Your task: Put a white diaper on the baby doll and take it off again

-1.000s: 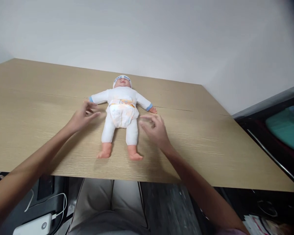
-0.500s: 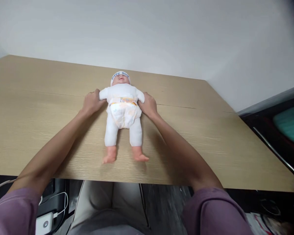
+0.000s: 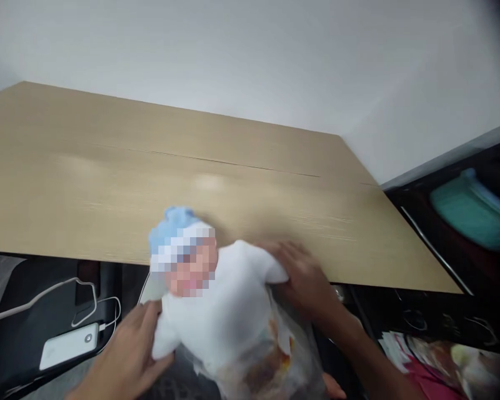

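- The soft baby doll in a white suit and pale blue cap (image 3: 220, 311) is up off the table, held in the air at the near edge of the view, in front of the person's body.
- It is blurred with motion; its head tips toward the left and its body runs down to the near right.
- A printed nappy (image 3: 270, 355) shows low on the doll, smeared by the blur.
- The left hand (image 3: 129, 355) clasps the doll at its near-left side, fingers curled round the doll's white arm.
- The right hand (image 3: 306, 280) presses on the doll's right side at the shoulder, fingers spread over the white cloth; how far the fingers wrap behind the doll cannot be told.
- Between the two hands the doll is gripped from both sides.
- The pale wooden table (image 3: 108, 183) lies beyond the doll, its near edge passing just behind the doll's cap.
- Low on the left, below the table edge, a white power bank (image 3: 69, 345) rests on a dark surface, with a white cable (image 3: 45, 297) looping from it.
- On the far right a teal rounded object (image 3: 470, 214) sits inside a dark unit.
- At the near right corner lie colourful printed papers (image 3: 441, 361), too blurred to read.
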`<action>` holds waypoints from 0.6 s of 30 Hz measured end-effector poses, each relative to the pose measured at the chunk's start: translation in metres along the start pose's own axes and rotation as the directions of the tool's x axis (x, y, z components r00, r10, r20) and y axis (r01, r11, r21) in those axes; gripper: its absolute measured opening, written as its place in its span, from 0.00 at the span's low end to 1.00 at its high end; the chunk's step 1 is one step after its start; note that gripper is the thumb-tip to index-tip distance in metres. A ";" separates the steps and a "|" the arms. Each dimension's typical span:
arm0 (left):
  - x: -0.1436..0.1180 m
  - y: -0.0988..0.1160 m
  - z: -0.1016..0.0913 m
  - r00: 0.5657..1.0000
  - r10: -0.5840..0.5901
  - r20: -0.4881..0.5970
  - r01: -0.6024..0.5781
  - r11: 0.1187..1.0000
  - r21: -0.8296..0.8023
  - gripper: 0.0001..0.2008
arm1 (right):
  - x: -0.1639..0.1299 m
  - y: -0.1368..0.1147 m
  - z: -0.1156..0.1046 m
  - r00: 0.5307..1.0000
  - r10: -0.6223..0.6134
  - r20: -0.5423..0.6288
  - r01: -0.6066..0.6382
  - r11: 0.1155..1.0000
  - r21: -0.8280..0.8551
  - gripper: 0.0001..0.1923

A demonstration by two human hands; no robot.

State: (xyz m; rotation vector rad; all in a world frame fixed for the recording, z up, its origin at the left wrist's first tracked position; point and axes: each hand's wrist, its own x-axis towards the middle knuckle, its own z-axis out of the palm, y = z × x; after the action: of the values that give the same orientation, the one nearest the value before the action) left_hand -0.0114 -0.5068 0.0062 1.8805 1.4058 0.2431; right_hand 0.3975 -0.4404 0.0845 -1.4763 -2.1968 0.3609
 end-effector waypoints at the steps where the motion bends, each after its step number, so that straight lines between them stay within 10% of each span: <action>1: -0.020 -0.009 0.016 0.999 -0.018 0.045 0.018 1.000 0.000 0.23 | -0.021 -0.012 0.007 0.999 -0.016 0.034 0.017 1.000 -0.008 0.26; 8: -0.075 -0.042 0.060 0.982 -0.117 0.151 0.108 0.992 0.063 0.26 | -0.077 -0.038 0.098 0.982 -0.022 0.188 0.032 0.998 -0.052 0.28; 14: -0.063 -0.031 0.042 0.956 -0.150 0.253 0.117 0.983 0.140 0.28 | -0.076 -0.002 0.175 0.901 0.127 0.414 -0.169 0.983 0.067 0.28; 18: -0.071 -0.048 0.009 0.902 -0.119 0.414 0.164 0.984 -0.076 0.39 | -0.099 0.018 0.189 0.927 0.137 0.349 -0.235 0.938 0.256 0.27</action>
State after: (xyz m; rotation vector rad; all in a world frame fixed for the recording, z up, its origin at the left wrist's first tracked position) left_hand -0.0686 -0.5684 -0.0123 1.6132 1.2046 -0.1397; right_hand 0.3456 -0.5171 -0.1085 -1.5473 -2.1225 1.0196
